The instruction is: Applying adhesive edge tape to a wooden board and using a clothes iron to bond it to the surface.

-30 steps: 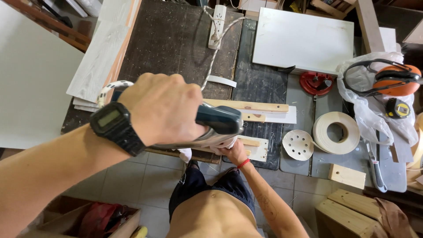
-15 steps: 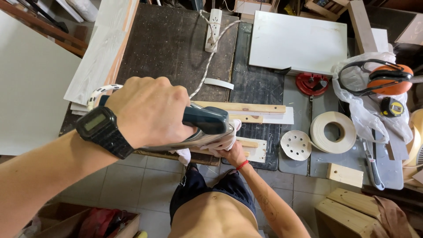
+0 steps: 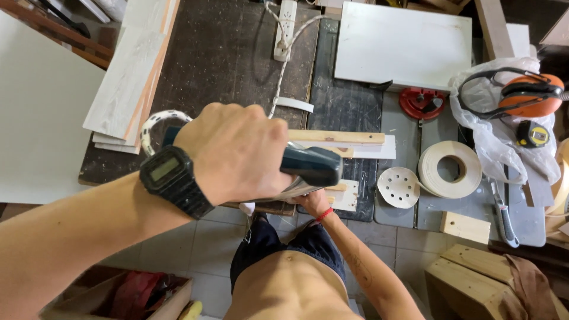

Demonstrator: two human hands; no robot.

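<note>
I see a dark, dusty wooden workbench (image 3: 225, 53) over a pale grey tiled floor (image 3: 195, 237). White laminate board (image 3: 41, 124) at left, daylight even. Plywood crate (image 3: 474, 278) bottom right.

The tool (image 3: 308, 166) under the left hand (image 3: 237, 151) has a matt dark teal plastic body. The desk (image 3: 225, 59) is dark, rough and dusty. Far right lies a smooth white board (image 3: 403, 44); the strip (image 3: 338, 137) is bare pale wood, the tape roll (image 3: 450, 169) matt cream, the earmuffs (image 3: 527, 95) glossy orange plastic
</note>
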